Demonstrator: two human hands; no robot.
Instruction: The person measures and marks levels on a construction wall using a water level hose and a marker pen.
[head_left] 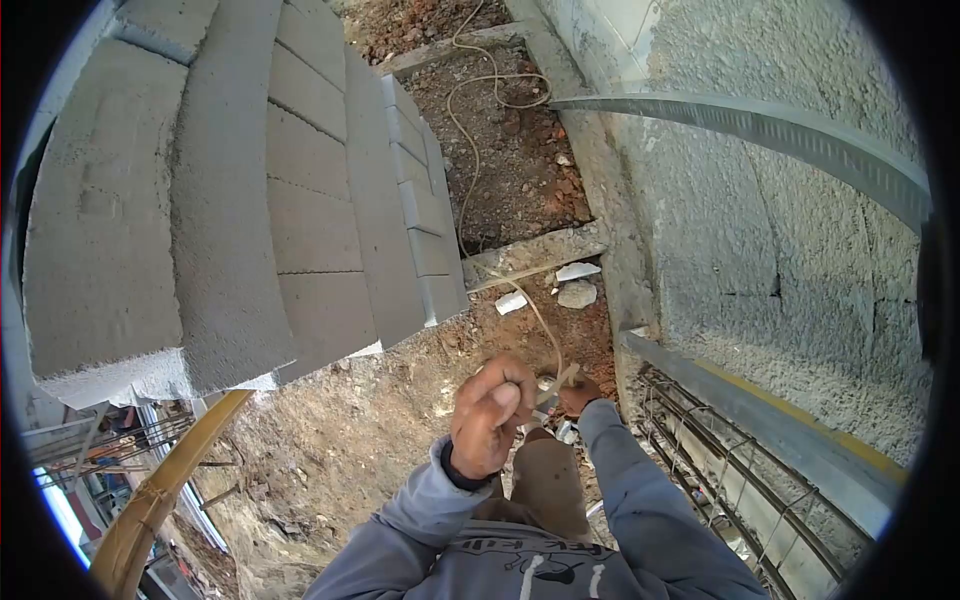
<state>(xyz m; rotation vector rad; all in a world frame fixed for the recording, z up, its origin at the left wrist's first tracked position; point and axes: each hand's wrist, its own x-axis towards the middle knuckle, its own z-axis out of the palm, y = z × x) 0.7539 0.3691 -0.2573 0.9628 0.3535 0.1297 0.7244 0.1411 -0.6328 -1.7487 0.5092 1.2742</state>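
My left hand point(490, 415) is raised in front of my chest, with its fingers curled into a fist. Whatever it may hold is hidden inside the fingers. To its right and lower down, my right hand point(578, 396) is closed around a thin, pale tan hose point(548, 330). A short bent piece of the hose sticks up by the right fingers and slants toward the left hand. From there the hose runs forward over a concrete beam and along the dirt pit, ending in loose loops farther off.
Stacked grey concrete blocks point(315, 200) rise at the left. A rough wall point(770, 230) stands at the right, with a curved metal strip point(760, 125) before it. Steel rebar point(735, 470) lies below. A concrete beam point(540, 255) crosses the ground; a bamboo pole point(165, 495) leans at lower left.
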